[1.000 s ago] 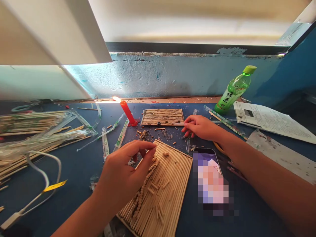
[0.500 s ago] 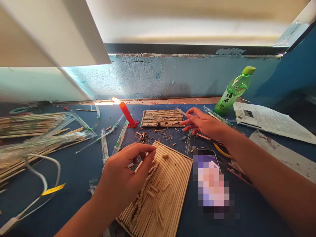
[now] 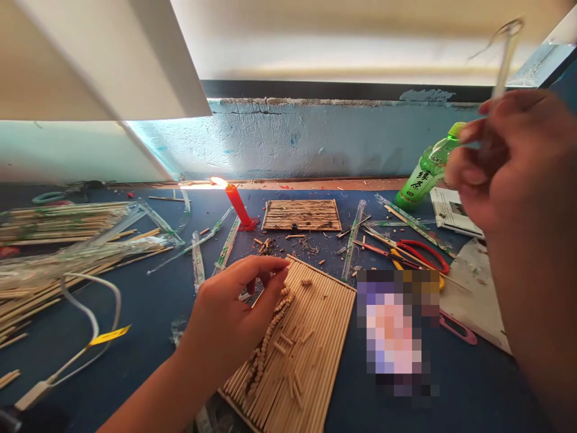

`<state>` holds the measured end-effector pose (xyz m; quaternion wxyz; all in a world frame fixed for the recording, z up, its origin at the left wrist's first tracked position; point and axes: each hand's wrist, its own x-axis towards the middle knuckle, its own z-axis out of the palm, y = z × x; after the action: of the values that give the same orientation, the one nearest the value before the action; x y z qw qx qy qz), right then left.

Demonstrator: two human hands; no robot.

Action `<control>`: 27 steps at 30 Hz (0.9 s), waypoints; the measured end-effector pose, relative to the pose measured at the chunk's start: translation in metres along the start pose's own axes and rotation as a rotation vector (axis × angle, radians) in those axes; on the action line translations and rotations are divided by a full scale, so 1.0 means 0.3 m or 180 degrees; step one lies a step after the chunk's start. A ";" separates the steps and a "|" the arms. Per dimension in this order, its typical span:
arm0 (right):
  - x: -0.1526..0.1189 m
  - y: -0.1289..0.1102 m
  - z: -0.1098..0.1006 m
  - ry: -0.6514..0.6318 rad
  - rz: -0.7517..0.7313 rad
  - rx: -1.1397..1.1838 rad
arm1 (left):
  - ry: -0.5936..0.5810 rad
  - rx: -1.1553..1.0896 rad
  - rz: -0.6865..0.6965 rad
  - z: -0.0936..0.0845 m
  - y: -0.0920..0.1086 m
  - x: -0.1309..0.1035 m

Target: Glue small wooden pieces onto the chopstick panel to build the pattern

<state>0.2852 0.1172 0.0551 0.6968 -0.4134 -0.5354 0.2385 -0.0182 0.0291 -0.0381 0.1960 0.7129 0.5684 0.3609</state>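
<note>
My left hand (image 3: 238, 313) is over the left side of a board of thin wooden sticks (image 3: 320, 337), thumb and forefinger pinched together; whatever is between them is too small to make out. Short stick pieces (image 3: 295, 385) and a winding row of small round bits (image 3: 270, 337) lie on the board. High at the right, my right hand (image 3: 505, 150) holds a pale, translucent stick (image 3: 505, 66) upright, with a thin dark strand at its top. Beyond the board stands a lit red candle (image 3: 237, 205), beside a smaller stick panel (image 3: 302, 215).
A green bottle (image 3: 419, 180) stands partly behind my right hand. Red-handled scissors (image 3: 426, 252), a pixelated phone (image 3: 392, 331) and papers (image 3: 478, 288) lie at the right. Bundled sticks (image 3: 67, 222) and a white cable (image 3: 92, 313) are at the left.
My right hand has risen from beside the small panel to the upper right with the pale stick, uncovering the scissors. My left hand keeps its pinch over the board. The view has shifted slightly.
</note>
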 end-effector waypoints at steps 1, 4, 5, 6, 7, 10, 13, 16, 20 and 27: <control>0.003 -0.016 -0.003 0.0097 -0.0028 0.0024 | 0.0021 -0.0001 -0.0011 -0.001 0.000 0.001; -0.002 -0.035 0.003 0.0182 0.0131 0.0006 | 0.0092 0.0017 -0.0022 -0.004 -0.002 -0.001; -0.007 -0.032 0.011 0.0106 0.0200 -0.0015 | 0.0125 0.0027 -0.0014 -0.004 -0.003 -0.002; -0.014 -0.023 0.021 -0.0030 0.0277 -0.0052 | 0.0091 0.0038 -0.0004 -0.003 -0.004 -0.004; -0.022 -0.011 0.032 -0.0179 0.0341 -0.0075 | 0.0071 0.0047 -0.0011 -0.003 -0.004 -0.005; -0.047 0.041 0.066 -0.0578 0.0614 -0.0098 | 0.0005 0.0044 0.0017 0.001 -0.003 -0.007; -0.072 0.091 0.091 -0.0959 0.0957 -0.0074 | -0.0063 -0.0008 0.0069 0.003 0.000 -0.005; -0.099 0.121 0.110 -0.1325 0.1109 -0.0031 | -0.0070 -0.0032 0.0092 0.002 0.002 -0.002; -0.130 0.134 0.129 -0.1620 0.1077 -0.0235 | 0.0026 0.0068 0.0028 0.000 0.004 -0.002; -0.147 0.150 0.132 -0.1881 0.1020 -0.0648 | -0.0041 0.0005 0.0012 0.012 -0.001 0.000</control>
<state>0.2390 0.1200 -0.0032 0.4207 -0.4726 -0.6633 0.3996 -0.0157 0.0296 -0.0409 0.1984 0.7165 0.5661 0.3562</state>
